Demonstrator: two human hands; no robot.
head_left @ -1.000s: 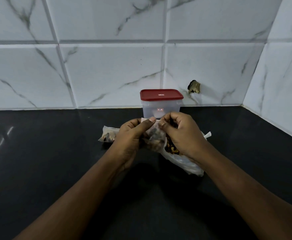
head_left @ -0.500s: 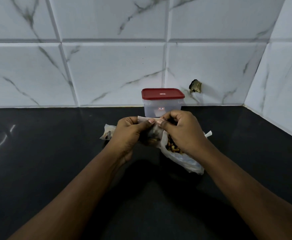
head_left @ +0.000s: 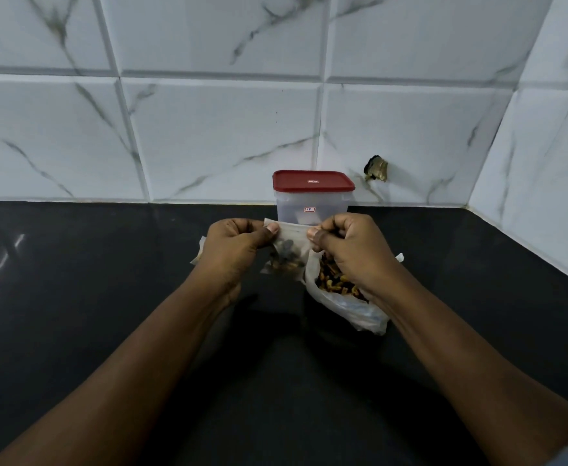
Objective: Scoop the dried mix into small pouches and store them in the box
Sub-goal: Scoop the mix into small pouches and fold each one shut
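A small clear pouch with dark dried mix in its bottom hangs between my two hands above the black counter. My left hand pinches the pouch's top left corner, and my right hand pinches its top right corner, stretching the top edge flat. Below my right hand lies a larger open plastic bag of orange-brown dried mix. A clear box with a red lid, shut, stands behind the pouch against the wall.
Another plastic pouch edge shows behind my left hand on the black counter. White marble tiles form the back wall and the right wall. A dark hole marks the tile to the right of the box.
My hands have drawn apart along the pouch's top edge and lifted it slightly, so the top now lies flat and stretched. The box and the big bag have not moved.
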